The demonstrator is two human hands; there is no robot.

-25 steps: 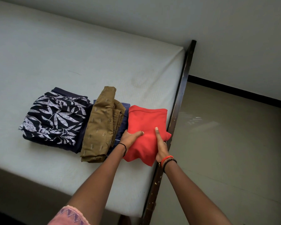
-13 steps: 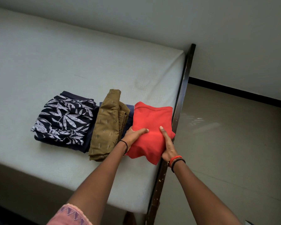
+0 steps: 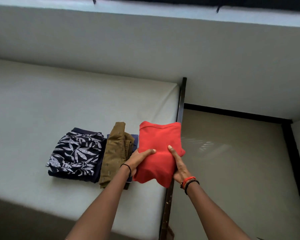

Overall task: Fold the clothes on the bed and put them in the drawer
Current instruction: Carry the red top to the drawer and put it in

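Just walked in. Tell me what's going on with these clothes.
A person grips a folded red cloth garment with both hands, left hand on its left side and right hand on its right, thumbs on top, at the right edge of the white mattress by the dark bed rail. A folded navy leaf-print garment and a folded olive-brown garment lie beside it on the mattress. No drawer is in view.
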